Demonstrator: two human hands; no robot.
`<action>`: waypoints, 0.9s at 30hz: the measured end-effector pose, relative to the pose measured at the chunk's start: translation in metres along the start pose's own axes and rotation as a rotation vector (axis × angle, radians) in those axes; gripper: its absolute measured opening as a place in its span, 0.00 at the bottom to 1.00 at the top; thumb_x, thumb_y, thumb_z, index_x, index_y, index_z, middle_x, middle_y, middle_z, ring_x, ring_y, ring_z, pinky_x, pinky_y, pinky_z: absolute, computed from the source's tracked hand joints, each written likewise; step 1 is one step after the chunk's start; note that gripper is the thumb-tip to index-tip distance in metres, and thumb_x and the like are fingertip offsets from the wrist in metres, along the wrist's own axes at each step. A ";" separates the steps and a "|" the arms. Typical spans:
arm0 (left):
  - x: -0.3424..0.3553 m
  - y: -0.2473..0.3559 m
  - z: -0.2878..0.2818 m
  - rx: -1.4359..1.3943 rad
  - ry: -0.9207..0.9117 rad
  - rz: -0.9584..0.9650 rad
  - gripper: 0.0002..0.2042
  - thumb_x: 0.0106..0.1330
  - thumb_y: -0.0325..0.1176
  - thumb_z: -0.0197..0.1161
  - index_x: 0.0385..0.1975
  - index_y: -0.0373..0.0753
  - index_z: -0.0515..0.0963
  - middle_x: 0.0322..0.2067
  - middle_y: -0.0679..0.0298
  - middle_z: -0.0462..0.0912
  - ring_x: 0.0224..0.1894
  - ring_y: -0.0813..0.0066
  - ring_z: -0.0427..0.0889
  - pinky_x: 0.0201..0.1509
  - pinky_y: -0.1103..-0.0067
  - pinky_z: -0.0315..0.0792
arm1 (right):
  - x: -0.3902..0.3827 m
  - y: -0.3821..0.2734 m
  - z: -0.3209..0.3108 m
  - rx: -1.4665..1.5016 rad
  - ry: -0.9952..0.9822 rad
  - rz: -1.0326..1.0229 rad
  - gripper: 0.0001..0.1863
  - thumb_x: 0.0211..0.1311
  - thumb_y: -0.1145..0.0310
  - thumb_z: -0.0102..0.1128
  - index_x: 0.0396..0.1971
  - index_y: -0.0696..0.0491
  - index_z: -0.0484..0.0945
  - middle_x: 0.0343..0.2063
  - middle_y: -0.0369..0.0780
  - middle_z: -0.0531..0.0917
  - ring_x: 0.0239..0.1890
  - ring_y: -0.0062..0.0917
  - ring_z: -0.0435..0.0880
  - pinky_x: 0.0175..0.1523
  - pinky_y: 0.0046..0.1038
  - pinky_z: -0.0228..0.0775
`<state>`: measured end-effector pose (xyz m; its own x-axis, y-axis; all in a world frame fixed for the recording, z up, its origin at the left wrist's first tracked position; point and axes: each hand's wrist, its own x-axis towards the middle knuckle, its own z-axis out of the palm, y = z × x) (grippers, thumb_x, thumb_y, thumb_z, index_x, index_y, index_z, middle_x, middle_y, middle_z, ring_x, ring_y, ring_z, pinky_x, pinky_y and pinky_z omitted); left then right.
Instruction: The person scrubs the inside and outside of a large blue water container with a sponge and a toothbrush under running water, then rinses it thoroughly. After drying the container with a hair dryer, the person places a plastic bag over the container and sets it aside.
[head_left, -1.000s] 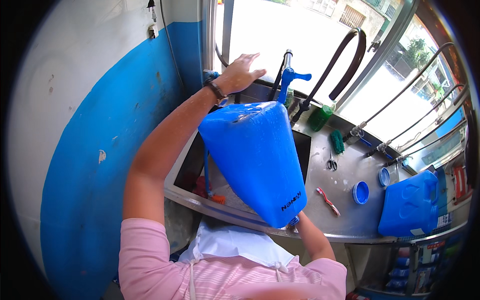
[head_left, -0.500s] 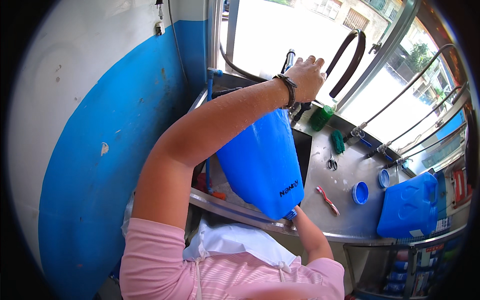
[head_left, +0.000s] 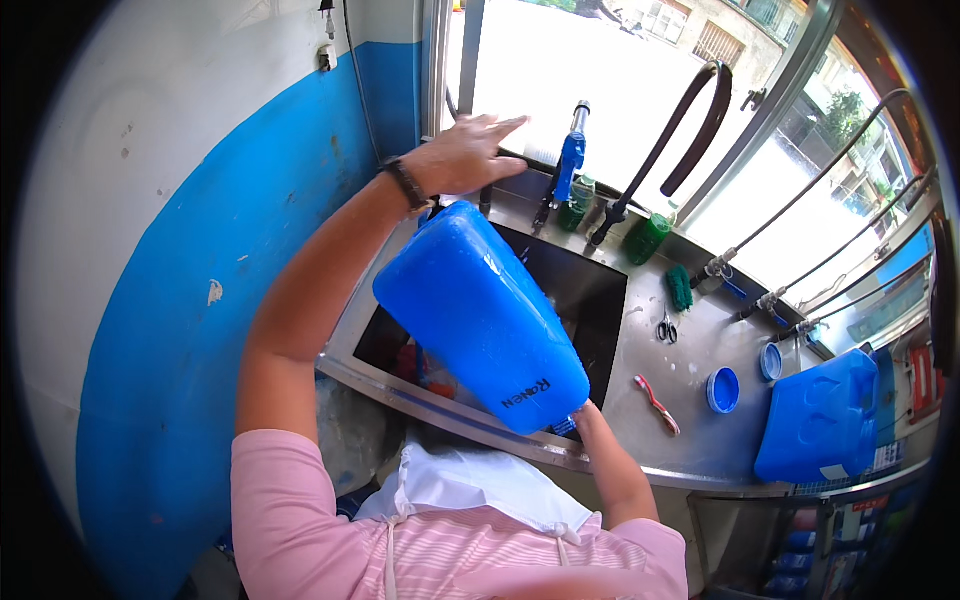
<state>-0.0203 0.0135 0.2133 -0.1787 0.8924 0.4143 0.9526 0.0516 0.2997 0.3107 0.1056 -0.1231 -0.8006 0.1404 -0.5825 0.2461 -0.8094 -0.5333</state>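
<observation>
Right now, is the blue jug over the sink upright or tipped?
Tipped: the blue jug slants across the sink, one end toward the window, the other by the right hand.

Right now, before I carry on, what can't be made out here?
- Right hand: in the head view, mostly hidden behind the blue jerrycan; its finger grip can't be told.
- Steel sink: in the head view, the jerrycan covers much of its inside.
- Jerrycan's underside: head view, turned away from the camera.
- Cabinet packages, lower right: head view, too small and dim.
</observation>
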 end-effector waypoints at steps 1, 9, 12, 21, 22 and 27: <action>-0.011 -0.020 -0.009 0.200 -0.140 -0.246 0.30 0.69 0.55 0.49 0.57 0.35 0.75 0.55 0.47 0.77 0.61 0.50 0.72 0.66 0.62 0.64 | -0.004 0.003 -0.003 0.007 0.003 0.004 0.16 0.69 0.70 0.50 0.55 0.53 0.69 0.44 0.43 0.80 0.38 0.29 0.83 0.40 0.29 0.79; -0.077 -0.077 0.013 -0.310 -0.536 -0.748 0.42 0.69 0.68 0.34 0.42 0.32 0.83 0.34 0.50 0.85 0.43 0.62 0.84 0.49 0.69 0.75 | -0.010 0.009 -0.005 0.030 -0.008 0.006 0.15 0.69 0.70 0.51 0.53 0.53 0.70 0.43 0.43 0.81 0.37 0.29 0.83 0.39 0.29 0.79; -0.077 -0.066 0.006 -0.360 -0.217 -0.545 0.39 0.71 0.65 0.36 0.39 0.30 0.83 0.32 0.51 0.85 0.39 0.62 0.84 0.47 0.71 0.75 | -0.005 -0.002 0.005 0.028 -0.026 -0.003 0.14 0.69 0.70 0.51 0.53 0.53 0.71 0.42 0.43 0.81 0.36 0.29 0.83 0.39 0.29 0.79; -0.089 -0.053 -0.013 -0.706 0.166 -0.368 0.26 0.74 0.51 0.48 0.48 0.30 0.80 0.35 0.56 0.86 0.40 0.71 0.83 0.50 0.76 0.74 | -0.030 -0.083 0.001 -0.024 0.082 -0.183 0.13 0.69 0.70 0.52 0.51 0.53 0.72 0.41 0.43 0.81 0.35 0.28 0.83 0.38 0.28 0.79; -0.098 -0.060 -0.008 -0.805 0.120 -0.410 0.25 0.76 0.47 0.45 0.57 0.28 0.73 0.38 0.57 0.86 0.44 0.72 0.83 0.57 0.75 0.69 | -0.040 -0.097 -0.003 -0.045 0.134 -0.231 0.13 0.69 0.70 0.52 0.51 0.53 0.72 0.41 0.43 0.81 0.35 0.28 0.83 0.37 0.28 0.79; -0.132 -0.078 0.077 -1.159 0.144 -0.756 0.21 0.74 0.43 0.46 0.56 0.35 0.76 0.41 0.60 0.86 0.45 0.73 0.82 0.59 0.73 0.66 | -0.116 -0.148 -0.010 -0.207 0.448 -0.467 0.09 0.60 0.69 0.64 0.28 0.47 0.70 0.15 0.31 0.71 0.14 0.17 0.70 0.21 0.22 0.63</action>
<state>-0.0525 -0.0739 0.0689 -0.6443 0.7578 -0.1032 -0.1171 0.0357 0.9925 0.3727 0.2153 0.0173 -0.5559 0.7072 -0.4368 0.0648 -0.4870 -0.8710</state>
